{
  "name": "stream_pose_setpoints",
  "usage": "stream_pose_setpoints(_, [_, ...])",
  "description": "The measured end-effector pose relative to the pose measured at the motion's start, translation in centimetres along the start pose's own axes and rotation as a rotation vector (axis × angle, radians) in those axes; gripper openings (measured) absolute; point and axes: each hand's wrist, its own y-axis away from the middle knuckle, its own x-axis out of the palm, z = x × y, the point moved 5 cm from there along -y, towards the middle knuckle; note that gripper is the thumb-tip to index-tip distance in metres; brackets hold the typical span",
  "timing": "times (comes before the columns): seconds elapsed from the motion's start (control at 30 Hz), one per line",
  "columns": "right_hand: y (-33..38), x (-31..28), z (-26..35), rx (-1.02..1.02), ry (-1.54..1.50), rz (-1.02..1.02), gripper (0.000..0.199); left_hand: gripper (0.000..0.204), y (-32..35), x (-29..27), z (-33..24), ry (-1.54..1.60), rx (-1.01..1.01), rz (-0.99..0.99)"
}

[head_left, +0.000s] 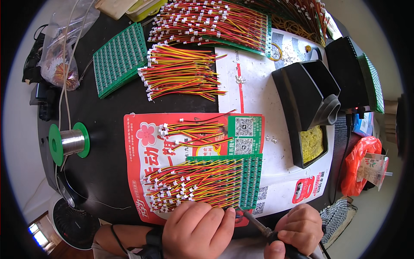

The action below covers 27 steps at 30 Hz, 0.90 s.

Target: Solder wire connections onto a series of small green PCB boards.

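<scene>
A green circuit board panel (250, 181) lies on a red and white printed sheet (134, 172) in front of me. Rows of red and yellow wires (215, 177) with white connectors run leftward from it. At the panel's near edge my left hand (199, 228) is closed, its thumb and fingertips pinched together; what they hold is mostly hidden. My right hand (300, 228) wraps round the black handle of a soldering iron (258, 223), whose tip points up and left to the board beside my left fingertips. Several loose wires (194, 129) lie just beyond the panel.
A solder spool (72, 142) stands at left, near a stack of green boards (118, 60) and a bundle of loose wires (183, 73). Wired boards (211, 26) are piled at the back. On the right are a black iron stand (302, 95), yellow sponge (313, 144) and red bag (355, 172).
</scene>
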Motion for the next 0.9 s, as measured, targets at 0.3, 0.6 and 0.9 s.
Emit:
stream_pose_setpoints(0.3, [0.6,-0.2,-0.1,-0.025,-0.011,-0.08,0.014,0.012,1.1,0.2,-0.5,-0.045,-0.234,0.137])
stream_pose_setpoints(0.6, [0.1,-0.1,0.0,0.004,0.012,-0.02,0.014,0.014,0.1,0.0,0.1,0.032,0.005,0.01])
stream_pose_setpoints(0.9, [2.5,-0.1,-0.3,0.106,0.158,-0.09,0.019,0.011,0.2,0.2,-0.1,0.018,0.031,0.015])
